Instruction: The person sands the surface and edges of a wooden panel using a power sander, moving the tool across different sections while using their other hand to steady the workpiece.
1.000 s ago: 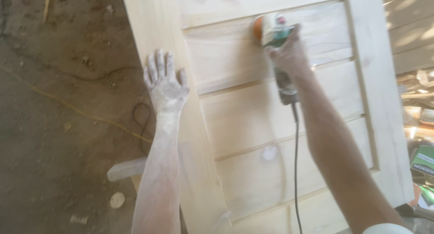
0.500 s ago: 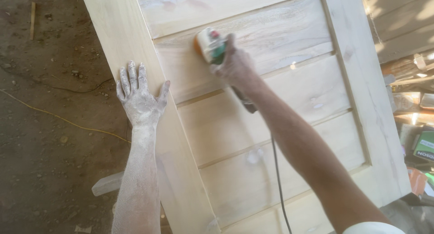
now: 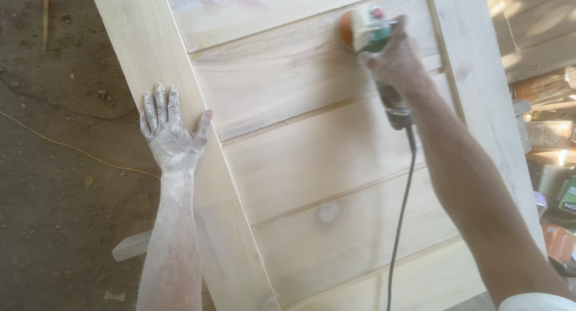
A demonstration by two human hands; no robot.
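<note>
A pale unfinished wooden door (image 3: 312,167) with horizontal panels lies flat below me. My left hand (image 3: 171,134), coated in white dust, rests flat with fingers spread on the door's left stile. My right hand (image 3: 396,62) grips a corded angle grinder (image 3: 366,30) with an orange sanding disc, pressed onto the upper panel near the right stile. Its black cord (image 3: 399,227) trails down across the lower panels.
Bare dirt floor (image 3: 54,167) lies to the left, with thin cords and wood scraps on it. A wooden support piece (image 3: 129,245) pokes out under the door. More timber boards (image 3: 534,29) and boxes (image 3: 558,221) sit at the right.
My right hand has swept the grinder from the left part of the panel back towards the right stile. My left hand stays planted on the left stile.
</note>
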